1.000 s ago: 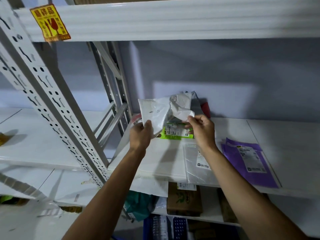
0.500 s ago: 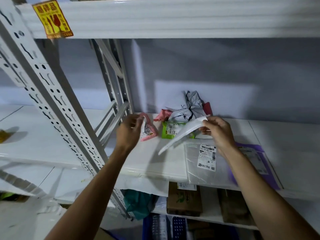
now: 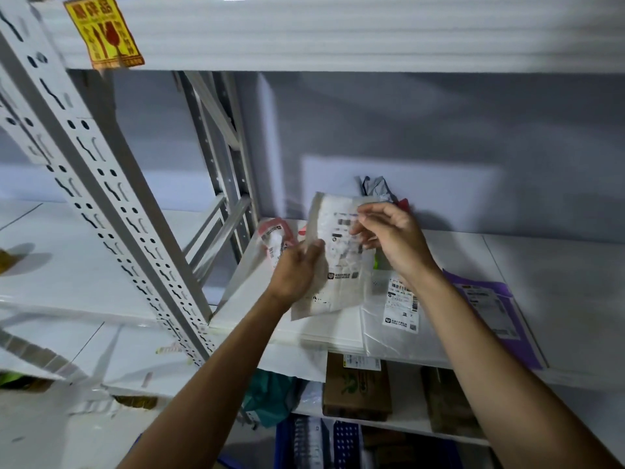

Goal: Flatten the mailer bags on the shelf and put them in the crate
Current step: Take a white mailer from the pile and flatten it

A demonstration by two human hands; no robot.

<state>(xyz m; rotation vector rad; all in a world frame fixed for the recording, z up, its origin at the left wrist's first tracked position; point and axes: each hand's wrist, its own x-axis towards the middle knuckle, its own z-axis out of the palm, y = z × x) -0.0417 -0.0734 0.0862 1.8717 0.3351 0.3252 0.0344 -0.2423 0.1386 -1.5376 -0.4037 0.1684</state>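
I hold a white mailer bag (image 3: 338,265) with a printed label upright above the white shelf (image 3: 257,299). My left hand (image 3: 297,269) grips its left edge near the middle. My right hand (image 3: 392,238) pinches its top right corner. A clear flattened mailer (image 3: 395,326) and a purple mailer (image 3: 490,306) lie flat on the shelf to the right. A pink mailer (image 3: 274,238) and a crumpled grey one (image 3: 375,186) sit at the back. A blue crate (image 3: 341,445) shows below the lower shelf.
A slanted perforated steel upright (image 3: 111,204) crosses the left side. The upper shelf beam (image 3: 338,32) carries a yellow fragile sticker (image 3: 105,32). Cardboard boxes (image 3: 355,387) and a teal bag (image 3: 267,397) sit on the lower shelf.
The white mailer hung from my right hand alone half a second ago. My left hand has come over and taken its left edge, and the bag now stands upright, spread between both hands.
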